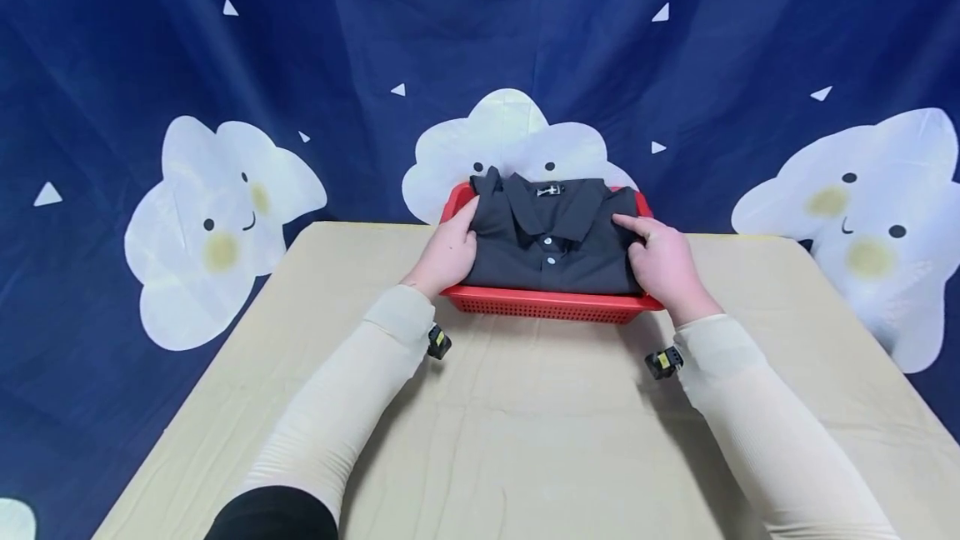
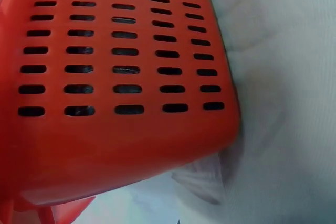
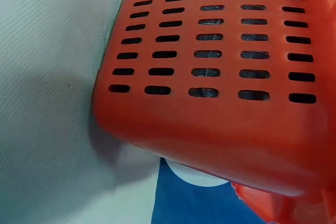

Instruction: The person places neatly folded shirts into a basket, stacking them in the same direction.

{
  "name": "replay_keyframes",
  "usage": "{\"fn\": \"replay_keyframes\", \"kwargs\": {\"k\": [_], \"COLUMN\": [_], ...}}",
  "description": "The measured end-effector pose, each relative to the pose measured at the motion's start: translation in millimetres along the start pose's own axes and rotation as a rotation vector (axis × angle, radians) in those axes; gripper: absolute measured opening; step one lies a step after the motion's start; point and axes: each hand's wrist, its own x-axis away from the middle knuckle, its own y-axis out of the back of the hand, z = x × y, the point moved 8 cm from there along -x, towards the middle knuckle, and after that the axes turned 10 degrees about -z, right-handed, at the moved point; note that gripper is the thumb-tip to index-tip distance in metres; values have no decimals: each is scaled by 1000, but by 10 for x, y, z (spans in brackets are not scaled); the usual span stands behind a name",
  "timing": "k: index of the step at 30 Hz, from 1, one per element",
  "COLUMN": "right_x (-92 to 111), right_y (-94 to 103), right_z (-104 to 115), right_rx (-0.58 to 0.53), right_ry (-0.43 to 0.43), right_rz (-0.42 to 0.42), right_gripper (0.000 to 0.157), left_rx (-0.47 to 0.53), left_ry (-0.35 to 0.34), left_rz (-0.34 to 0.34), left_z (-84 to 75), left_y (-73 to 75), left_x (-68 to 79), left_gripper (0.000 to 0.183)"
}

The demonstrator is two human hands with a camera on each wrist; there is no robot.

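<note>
A folded dark polo shirt [image 1: 555, 261], with its collar up top and white buttons down the front, lies in a red plastic basket [image 1: 555, 304]. My left hand [image 1: 450, 252] reaches over the basket's left end and touches the shirt's side near the collar. At the right end, my right hand [image 1: 663, 261] has its index finger extended onto the shirt, thumb close to the fabric. Some fingers of both hands are hidden. Close up, the slotted red basket wall [image 2: 121, 129] fills much of the left wrist view, and likewise the basket wall [image 3: 210, 124] in the right; neither shows fingers.
The basket stands near the far edge of a table covered in a beige cloth [image 1: 540, 423]. Behind it hangs a dark blue curtain [image 1: 465, 32] with smiling white clouds. A small black camera [image 1: 438, 342] sits at the left wrist, another camera [image 1: 663, 362] at the right.
</note>
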Motion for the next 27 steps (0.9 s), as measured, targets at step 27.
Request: {"fn": "replay_keyframes", "kwargs": {"k": [27], "right_x": [45], "right_y": [-281], "right_z": [112], "right_rx": [231], "right_ry": [143], "right_rz": [196], "right_gripper": [68], "left_rx": [-544], "left_ry": [11], "left_rz": [140], "left_z": [50], "left_y": [-224], "left_x": [8], "left_gripper": [66]}}
